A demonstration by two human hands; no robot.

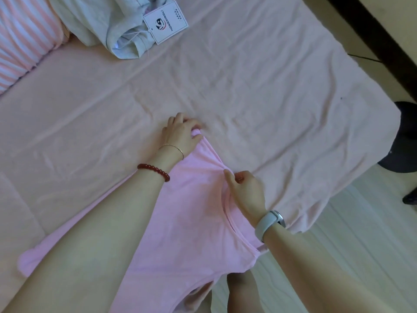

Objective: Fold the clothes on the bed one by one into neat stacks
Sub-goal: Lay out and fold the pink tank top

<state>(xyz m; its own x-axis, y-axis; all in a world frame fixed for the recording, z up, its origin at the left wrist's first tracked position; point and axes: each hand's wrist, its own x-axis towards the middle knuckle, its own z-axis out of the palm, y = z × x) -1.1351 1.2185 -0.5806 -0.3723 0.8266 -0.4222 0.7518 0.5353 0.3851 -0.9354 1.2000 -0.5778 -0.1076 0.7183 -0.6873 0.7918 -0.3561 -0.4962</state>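
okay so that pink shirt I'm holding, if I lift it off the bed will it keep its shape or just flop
Probably flop: the pink shirt already drapes and creases between your left hand and right hand. It looks thin, so likely light. Its free end may drag across the bed sheet.

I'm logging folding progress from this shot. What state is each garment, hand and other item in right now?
pink shirt: unfolded, part on the bed, part hanging off the edge.
left hand: grips the shirt's far end.
right hand: pinches the shirt near its neckline.
grey garment: crumpled, unfolded, paper tag attached.
bed sheet: spread, wrinkled.
striped bedding: bunched at the far corner.
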